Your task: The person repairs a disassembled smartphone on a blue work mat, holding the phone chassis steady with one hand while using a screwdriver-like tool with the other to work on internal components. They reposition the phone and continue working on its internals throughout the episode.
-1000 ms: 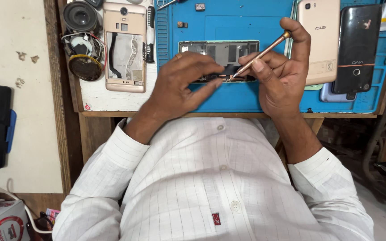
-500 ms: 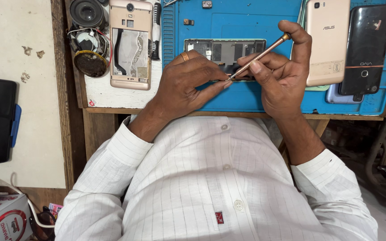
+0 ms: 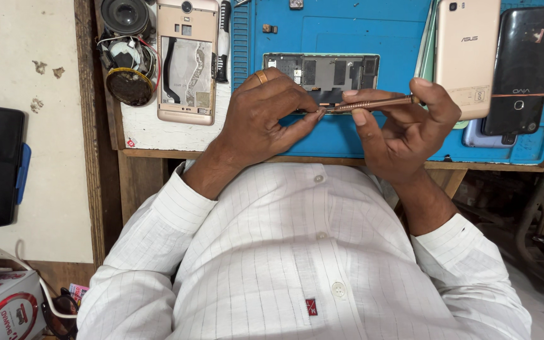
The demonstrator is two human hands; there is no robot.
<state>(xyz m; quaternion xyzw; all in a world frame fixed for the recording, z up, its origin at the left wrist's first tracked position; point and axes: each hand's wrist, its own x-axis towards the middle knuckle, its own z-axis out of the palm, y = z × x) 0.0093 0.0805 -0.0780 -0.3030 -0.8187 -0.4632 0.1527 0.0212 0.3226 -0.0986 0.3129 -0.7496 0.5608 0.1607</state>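
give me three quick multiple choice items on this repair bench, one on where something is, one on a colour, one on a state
1. Where does the opened phone lie?
A on the blue mat
B on the floor
C on the person's lap

2. What colour is the mat?
A red
B blue
C green

3. How is the screwdriver held?
A lying loose
B in the left hand alone
C in the right hand, tip at the left fingers

Answers: 1 A, it rests on the mat; 2 B, plainly blue; 3 C, the right hand grips it, its tip meeting the left hand.
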